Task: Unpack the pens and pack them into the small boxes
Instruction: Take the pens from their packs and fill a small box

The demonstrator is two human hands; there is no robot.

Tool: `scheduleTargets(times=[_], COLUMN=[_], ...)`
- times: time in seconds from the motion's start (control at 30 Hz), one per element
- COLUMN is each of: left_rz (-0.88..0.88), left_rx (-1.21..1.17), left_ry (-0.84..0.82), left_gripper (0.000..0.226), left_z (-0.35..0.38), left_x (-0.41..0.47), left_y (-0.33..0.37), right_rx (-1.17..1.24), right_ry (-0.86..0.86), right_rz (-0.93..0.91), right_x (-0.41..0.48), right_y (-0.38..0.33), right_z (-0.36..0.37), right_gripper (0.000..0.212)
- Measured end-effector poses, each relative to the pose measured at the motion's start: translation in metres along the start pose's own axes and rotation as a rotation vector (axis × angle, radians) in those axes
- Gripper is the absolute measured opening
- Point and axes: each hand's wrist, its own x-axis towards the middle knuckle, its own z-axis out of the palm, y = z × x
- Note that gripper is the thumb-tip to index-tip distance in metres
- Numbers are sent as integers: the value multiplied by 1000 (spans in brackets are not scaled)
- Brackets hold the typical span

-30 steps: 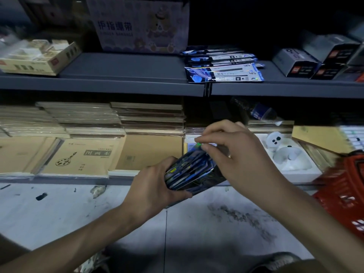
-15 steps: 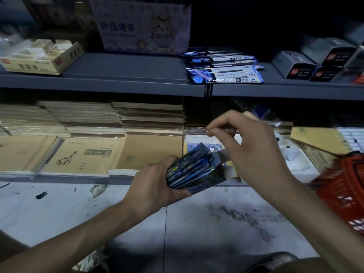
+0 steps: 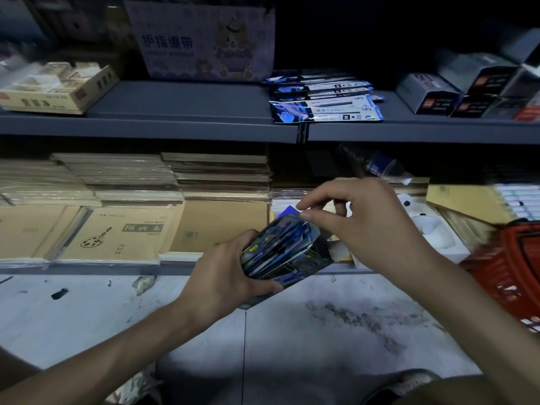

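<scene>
Left hand (image 3: 222, 276): one box (image 3: 295, 264) — right hand (image 3: 359, 226): one pack (image 3: 290, 211).

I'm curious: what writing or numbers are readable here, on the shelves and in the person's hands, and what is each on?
"护指绷带": purple box; the small line under it is blurred.
"图画本": notebook.
"5": pen packs on the upper shelf; their other print is too small.
Yellow box, grey boxes, held pack: print too blurred to read.
</scene>
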Motion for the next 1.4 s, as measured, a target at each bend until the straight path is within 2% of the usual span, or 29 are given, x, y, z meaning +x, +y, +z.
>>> scheduleTargets(times=[0.27, 0.37, 0.6, 0.77, 0.9, 1.03, 1.17, 1.4], left_rz=[31, 32, 37, 39, 31, 35, 22, 33], left_rx=[64, 67, 70, 74, 77, 21, 1, 38], left_ry=[-34, -46, -51, -20, -13, -25, -34, 6], left_gripper=[61, 63, 61, 63, 60, 69, 65, 68], left_z=[-1, -1, -1, -5, -6, -4, -3, -6], left_x=[0, -1, -2, 2, 2, 1, -1, 0], left_y=[-2, -3, 1, 0, -5, -5, -5, -8], right_rx=[141, 73, -23, -7, 203, 440, 477, 583], right_ry=[-89, -114, -130, -3, 76, 54, 41, 282], right_rz=[72, 61, -30, -26, 20, 101, 149, 187], right_x=[0, -1, -4, 0, 2, 2, 2, 2], right_y=[3, 2, -3, -5, -4, -8, -11, -6], right_z=[-2, -1, 0, -10, -17, -11, -5, -23], right_gripper=[11, 7, 13, 11, 11, 4, 14, 7])
